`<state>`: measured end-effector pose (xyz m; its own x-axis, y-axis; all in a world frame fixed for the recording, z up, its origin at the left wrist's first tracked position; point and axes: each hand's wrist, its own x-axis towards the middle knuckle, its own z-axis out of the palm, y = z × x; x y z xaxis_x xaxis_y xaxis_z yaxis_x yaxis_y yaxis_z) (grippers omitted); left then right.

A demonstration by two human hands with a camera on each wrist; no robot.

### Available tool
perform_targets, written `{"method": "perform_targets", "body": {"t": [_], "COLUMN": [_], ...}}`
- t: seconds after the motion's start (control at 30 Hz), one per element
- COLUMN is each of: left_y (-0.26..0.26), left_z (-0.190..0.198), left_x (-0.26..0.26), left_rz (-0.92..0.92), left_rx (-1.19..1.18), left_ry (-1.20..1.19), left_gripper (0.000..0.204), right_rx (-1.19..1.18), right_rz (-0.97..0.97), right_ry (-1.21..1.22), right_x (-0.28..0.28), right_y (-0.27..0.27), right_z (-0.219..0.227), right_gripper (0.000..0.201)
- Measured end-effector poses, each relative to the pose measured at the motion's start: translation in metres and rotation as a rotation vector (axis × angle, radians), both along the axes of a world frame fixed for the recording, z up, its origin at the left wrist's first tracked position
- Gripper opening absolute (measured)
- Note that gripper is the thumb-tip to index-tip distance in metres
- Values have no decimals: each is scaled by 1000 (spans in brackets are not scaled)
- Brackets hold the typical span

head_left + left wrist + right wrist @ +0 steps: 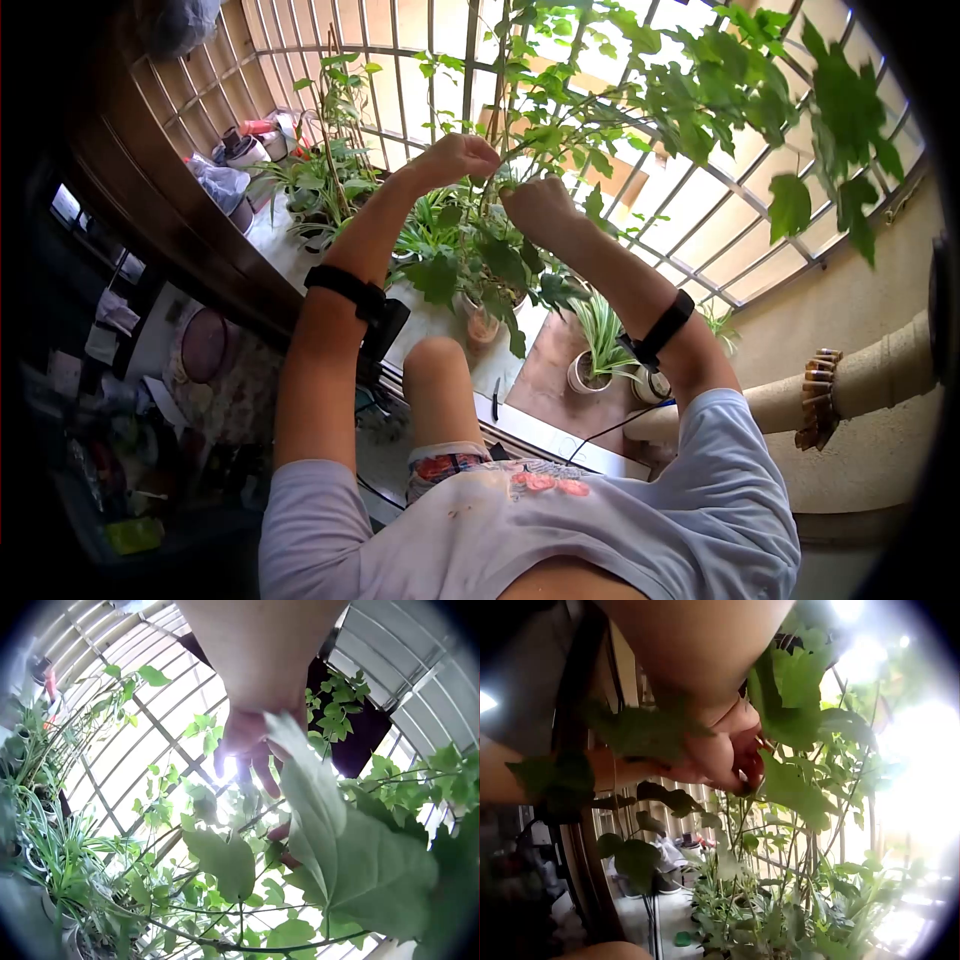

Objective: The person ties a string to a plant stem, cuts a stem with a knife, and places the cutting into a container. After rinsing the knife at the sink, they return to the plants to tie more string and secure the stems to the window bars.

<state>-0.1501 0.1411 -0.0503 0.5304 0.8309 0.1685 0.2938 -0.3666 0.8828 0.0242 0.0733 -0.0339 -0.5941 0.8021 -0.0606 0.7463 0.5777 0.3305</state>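
Observation:
A tall leafy climbing plant (490,250) with broad lobed leaves rises between both hands. My left hand (462,160) reaches in from the left beside its upper stems. In the left wrist view the fingers (261,769) hang fairly straight and apart, partly behind a large pale leaf (360,855). Close to it on the right, my right hand (545,212) has its fingers curled. In the right wrist view its thumb and fingertips (742,776) come together on a small green bit of the plant, mostly hidden by the fingers. Leaves hang in front of that hand.
A curved metal window grille (400,90) stands behind the plants. Potted spider plants (595,345) sit on the ledge, with a dark knife-like tool (495,400) near its edge. A wooden frame (190,200) is at left, a thick pipe (870,365) at right.

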Motion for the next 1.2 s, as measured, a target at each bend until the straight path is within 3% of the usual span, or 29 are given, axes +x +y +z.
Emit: {"method": "perform_targets", "body": {"t": [0.07,0.2,0.33,0.4,0.47,0.5,0.6,0.73,0.87,1.0,1.07,1.2], "left_y": [3,3,7,10,4,5,-9,-3,-7,-13,-25,-23], "left_z": [1,-4,-12,-17,-12,-14,-1,-14,-21,-39,-37,-46], "left_x": [10,27,24,22,23,23,25,14,-8,-33,-40,-63], "left_rz": [-27,-21,-164,-126,-34,17,247,516,713,822,878,935], "left_rx": [45,92,-85,49,117,164,183,252,254,398,397,405], "left_ry": [40,57,-74,-44,12,8,124,-1,-15,-23,23,-13], "left_gripper": [20,15,18,18,17,16,22,30,31,30,31,30], "right_rx": [170,154,243,233,249,326,163,374,455,369,495,474], "right_rz": [90,15,-11,5,37,202,218,385,315,107,75,-84], "right_ry": [18,92,298,487,701,843,981,988,984,1101,1139,1232], "right_x": [2,9,27,28,23,27,27,31,50,77,86,107], "right_y": [-7,-20,-31,-29,-38,-37,-53,-61,-86,-97,-99,-111], "right_z": [-9,-14,-27,-36,-37,-43,-34,-48,-51,-60,-71,-86], "right_gripper": [13,10,14,14,15,20,25,27,31,31,31,29]}}
